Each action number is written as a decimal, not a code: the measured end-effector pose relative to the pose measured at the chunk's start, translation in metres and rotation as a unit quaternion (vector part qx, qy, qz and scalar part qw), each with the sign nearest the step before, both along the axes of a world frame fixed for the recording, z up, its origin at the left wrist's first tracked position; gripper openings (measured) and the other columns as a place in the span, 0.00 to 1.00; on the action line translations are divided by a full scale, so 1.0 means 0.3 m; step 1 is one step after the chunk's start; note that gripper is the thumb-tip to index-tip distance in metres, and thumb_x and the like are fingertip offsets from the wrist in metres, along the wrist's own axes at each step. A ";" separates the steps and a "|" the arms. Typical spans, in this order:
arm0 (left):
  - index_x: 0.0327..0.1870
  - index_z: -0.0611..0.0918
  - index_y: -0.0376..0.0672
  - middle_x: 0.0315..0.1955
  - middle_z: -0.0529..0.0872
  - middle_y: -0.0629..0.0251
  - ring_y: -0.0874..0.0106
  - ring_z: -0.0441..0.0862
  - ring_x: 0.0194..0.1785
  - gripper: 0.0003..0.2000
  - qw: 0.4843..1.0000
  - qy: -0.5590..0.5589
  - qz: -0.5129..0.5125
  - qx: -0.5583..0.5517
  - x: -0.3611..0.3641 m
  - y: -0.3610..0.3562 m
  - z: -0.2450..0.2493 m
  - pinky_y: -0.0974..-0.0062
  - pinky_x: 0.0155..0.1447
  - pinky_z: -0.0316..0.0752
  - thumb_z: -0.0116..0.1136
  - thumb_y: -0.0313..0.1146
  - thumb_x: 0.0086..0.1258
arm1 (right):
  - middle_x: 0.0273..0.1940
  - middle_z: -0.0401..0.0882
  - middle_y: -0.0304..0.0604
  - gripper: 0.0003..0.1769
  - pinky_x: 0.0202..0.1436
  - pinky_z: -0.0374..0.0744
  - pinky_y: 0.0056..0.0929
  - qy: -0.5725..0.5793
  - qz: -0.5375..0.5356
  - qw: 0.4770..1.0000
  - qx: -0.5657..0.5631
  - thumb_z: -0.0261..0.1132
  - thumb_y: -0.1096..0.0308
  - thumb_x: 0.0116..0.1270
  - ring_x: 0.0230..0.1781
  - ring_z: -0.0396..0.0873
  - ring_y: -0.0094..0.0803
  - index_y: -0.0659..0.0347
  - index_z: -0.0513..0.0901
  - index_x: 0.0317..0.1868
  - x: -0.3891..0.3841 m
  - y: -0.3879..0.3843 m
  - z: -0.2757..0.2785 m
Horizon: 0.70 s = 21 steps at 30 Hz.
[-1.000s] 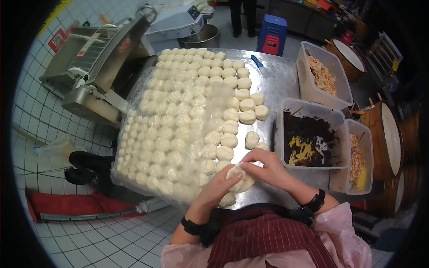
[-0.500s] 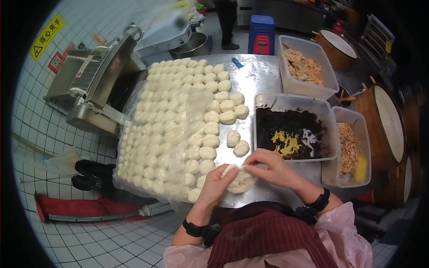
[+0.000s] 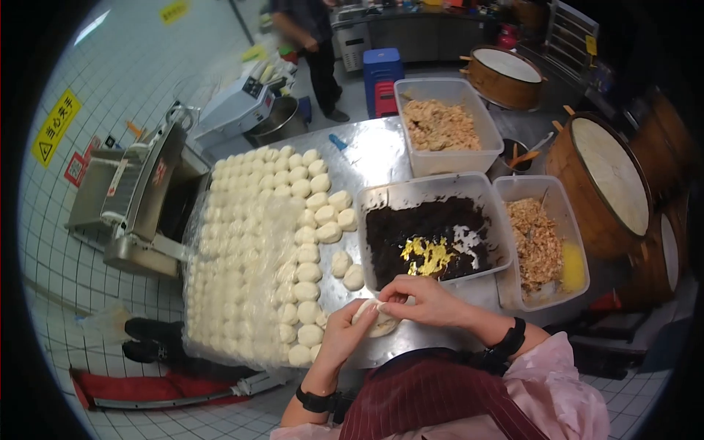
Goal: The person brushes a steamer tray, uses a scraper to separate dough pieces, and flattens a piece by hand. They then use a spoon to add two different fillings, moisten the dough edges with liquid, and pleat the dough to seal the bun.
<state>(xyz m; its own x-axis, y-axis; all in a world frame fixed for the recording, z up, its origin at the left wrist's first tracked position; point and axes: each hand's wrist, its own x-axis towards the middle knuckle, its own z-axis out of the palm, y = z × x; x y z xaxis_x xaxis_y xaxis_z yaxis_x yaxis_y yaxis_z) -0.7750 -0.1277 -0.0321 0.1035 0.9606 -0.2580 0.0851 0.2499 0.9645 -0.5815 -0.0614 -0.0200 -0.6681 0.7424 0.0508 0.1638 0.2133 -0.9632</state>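
Observation:
My left hand (image 3: 342,336) cups a flattened piece of white dough (image 3: 375,321) from below at the near edge of the steel table (image 3: 381,158). My right hand (image 3: 424,299) pinches the top rim of the same dough piece. Both hands sit just in front of a clear tub of dark paste with yellow bits (image 3: 430,236). Two loose dough balls (image 3: 346,268) lie just beyond my left hand. Several rows of dough balls (image 3: 258,242) fill the table's left side, partly under a clear plastic sheet.
A tub of shredded brown filling (image 3: 539,242) stands right of the dark tub, and another tub of pale filling (image 3: 444,128) behind it. Wooden steamers (image 3: 603,180) stand at right. A dough machine (image 3: 136,194) is at left. A person (image 3: 312,37) stands at the back.
The view has tilted up and swung right, so the tubs and steamers now sit more central. My hands keep working the same dough piece, which looks more closed up.

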 end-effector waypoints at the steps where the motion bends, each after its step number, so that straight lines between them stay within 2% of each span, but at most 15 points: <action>1: 0.46 0.81 0.37 0.35 0.84 0.69 0.82 0.76 0.39 0.12 1.000 0.012 -0.009 0.004 0.008 0.004 0.010 0.82 0.45 0.71 0.54 0.35 0.70 | 0.34 0.78 0.39 0.11 0.37 0.74 0.24 0.008 -0.012 1.000 -0.001 0.64 0.65 0.62 0.34 0.76 0.24 0.63 0.81 0.41 0.004 -0.002 0.003; 4: 0.49 0.80 0.36 0.39 0.83 0.67 0.81 0.76 0.43 0.13 0.999 0.025 -0.040 0.006 0.005 0.019 0.060 0.81 0.48 0.71 0.54 0.35 0.70 | 0.32 0.78 0.39 0.10 0.37 0.73 0.23 0.038 -0.029 0.999 0.009 0.64 0.65 0.62 0.34 0.76 0.23 0.64 0.81 0.39 0.027 0.007 0.025; 6: 0.55 0.77 0.36 0.46 0.81 0.64 0.80 0.74 0.50 0.16 0.996 -0.058 -0.075 0.007 -0.009 0.030 0.090 0.81 0.53 0.69 0.54 0.34 0.70 | 0.32 0.78 0.38 0.10 0.37 0.73 0.21 0.071 -0.029 0.997 -0.012 0.63 0.65 0.63 0.33 0.75 0.21 0.65 0.80 0.39 0.043 0.025 0.062; 7: 0.61 0.71 0.34 0.55 0.76 0.59 0.71 0.72 0.58 0.25 0.989 -0.114 -0.095 0.020 -0.011 0.041 0.107 0.72 0.62 0.66 0.53 0.45 0.70 | 0.33 0.78 0.37 0.10 0.37 0.73 0.21 0.094 -0.014 0.995 -0.024 0.63 0.66 0.65 0.33 0.75 0.21 0.64 0.80 0.39 0.052 0.031 0.089; 8: 0.61 0.71 0.34 0.55 0.76 0.59 0.71 0.72 0.58 0.25 0.989 -0.109 -0.097 0.040 -0.015 0.058 0.099 0.72 0.62 0.66 0.53 0.45 0.70 | 0.33 0.78 0.36 0.09 0.38 0.73 0.21 0.115 0.000 0.993 -0.034 0.62 0.66 0.66 0.33 0.75 0.21 0.64 0.80 0.40 0.061 0.032 0.119; 9: 0.62 0.69 0.34 0.56 0.76 0.56 0.67 0.72 0.60 0.30 0.961 -0.261 -0.089 -0.007 -0.020 0.080 0.072 0.67 0.63 0.65 0.49 0.52 0.70 | 0.35 0.78 0.35 0.08 0.38 0.72 0.21 0.135 0.032 0.986 -0.097 0.60 0.67 0.68 0.35 0.74 0.19 0.64 0.80 0.40 0.068 0.034 0.136; 10: 0.64 0.66 0.33 0.57 0.75 0.53 0.63 0.71 0.61 0.35 0.908 -0.407 -0.084 -0.057 -0.020 0.103 0.040 0.63 0.65 0.64 0.45 0.58 0.69 | 0.36 0.78 0.33 0.10 0.39 0.74 0.18 0.150 0.061 0.983 -0.081 0.61 0.65 0.68 0.36 0.73 0.16 0.63 0.80 0.42 0.067 0.039 0.145; 11: 0.65 0.63 0.33 0.60 0.71 0.48 0.56 0.68 0.63 0.42 0.919 -0.387 -0.060 -0.049 -0.010 0.124 0.002 0.56 0.67 0.61 0.39 0.67 0.65 | 0.36 0.79 0.33 0.10 0.38 0.74 0.18 0.190 0.059 0.977 -0.070 0.61 0.65 0.68 0.36 0.73 0.16 0.64 0.80 0.42 0.045 0.040 0.129; 12: 0.65 0.63 0.33 0.60 0.71 0.48 0.56 0.68 0.63 0.42 0.919 -0.387 -0.069 -0.033 0.008 0.133 0.000 0.56 0.67 0.61 0.39 0.67 0.65 | 0.37 0.79 0.33 0.10 0.38 0.74 0.18 0.230 0.058 0.969 -0.061 0.61 0.66 0.68 0.35 0.74 0.16 0.64 0.80 0.42 0.021 0.039 0.108; 14: 0.66 0.62 0.33 0.62 0.68 0.48 0.56 0.66 0.65 0.43 0.872 -0.478 -0.047 -0.095 0.044 0.135 0.003 0.56 0.69 0.58 0.40 0.67 0.64 | 0.36 0.80 0.33 0.10 0.36 0.76 0.19 0.180 0.003 0.972 -0.152 0.60 0.65 0.68 0.33 0.74 0.16 0.63 0.80 0.42 0.010 0.036 0.097; 15: 0.67 0.61 0.34 0.64 0.66 0.50 0.57 0.65 0.67 0.43 0.869 -0.478 -0.040 -0.123 0.057 0.136 -0.006 0.56 0.71 0.57 0.41 0.67 0.64 | 0.32 0.81 0.35 0.11 0.34 0.76 0.20 0.090 -0.056 0.993 -0.047 0.61 0.63 0.67 0.29 0.76 0.18 0.62 0.79 0.42 0.013 0.048 0.093; 16: 0.67 0.61 0.34 0.64 0.66 0.50 0.57 0.65 0.67 0.43 0.869 -0.478 -0.048 -0.116 0.048 0.137 -0.033 0.56 0.71 0.57 0.41 0.67 0.64 | 0.32 0.81 0.35 0.11 0.34 0.76 0.20 0.089 -0.059 0.994 -0.037 0.61 0.63 0.67 0.29 0.76 0.18 0.62 0.79 0.42 0.014 0.054 0.092; 18: 0.68 0.59 0.34 0.64 0.65 0.49 0.62 0.64 0.68 0.40 0.962 -0.227 -0.127 -0.087 0.028 0.144 -0.093 0.61 0.71 0.56 0.35 0.65 0.69 | 0.27 0.79 0.38 0.11 0.33 0.76 0.22 -0.012 -0.151 0.984 0.092 0.62 0.63 0.64 0.26 0.77 0.22 0.61 0.79 0.42 0.021 0.058 0.089; 19: 0.68 0.59 0.34 0.64 0.65 0.49 0.62 0.64 0.68 0.40 0.960 -0.226 -0.140 -0.083 0.025 0.152 -0.108 0.61 0.71 0.56 0.35 0.65 0.69 | 0.26 0.78 0.40 0.10 0.32 0.77 0.24 -0.025 -0.167 0.980 0.105 0.64 0.64 0.62 0.26 0.78 0.26 0.60 0.79 0.40 0.022 0.056 0.095; 21: 0.66 0.63 0.40 0.64 0.67 0.57 0.61 0.64 0.67 0.30 0.973 -0.182 -0.068 -0.127 0.048 0.159 -0.095 0.58 0.71 0.58 0.36 0.55 0.73 | 0.28 0.78 0.39 0.09 0.32 0.77 0.24 -0.032 -0.172 0.974 0.145 0.64 0.64 0.63 0.27 0.79 0.27 0.60 0.79 0.38 0.022 0.052 0.079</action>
